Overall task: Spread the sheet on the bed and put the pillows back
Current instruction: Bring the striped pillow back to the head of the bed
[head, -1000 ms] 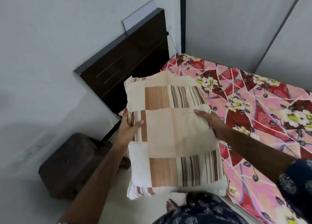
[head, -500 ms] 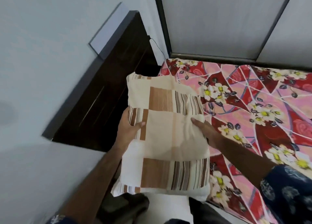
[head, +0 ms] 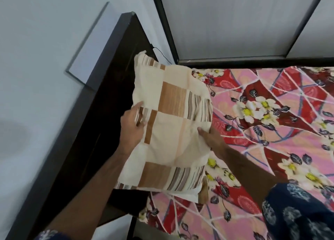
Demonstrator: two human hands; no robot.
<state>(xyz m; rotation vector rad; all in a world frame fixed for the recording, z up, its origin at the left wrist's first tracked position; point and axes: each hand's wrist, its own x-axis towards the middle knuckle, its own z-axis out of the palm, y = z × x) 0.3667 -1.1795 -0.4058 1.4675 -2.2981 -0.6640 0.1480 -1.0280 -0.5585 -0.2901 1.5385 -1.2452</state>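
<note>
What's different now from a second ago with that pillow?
The patchwork pillow has been carried from beside the bed towards the dark headboard and now hangs over the floral sheet at that end. Nothing was let go: left hand and right hand keep the same grip on its two sides.

headboard (head: 115, 87) blocks left, sheet (head: 271, 131) open right

Bed (head: 115, 200) with dark wooden headboard (head: 101, 124) against the wall. Pink-and-red floral sheet (head: 271, 131) lies spread flat over the mattress, reaching up to the headboard edge and the dark window frame (head: 253, 60).
</note>
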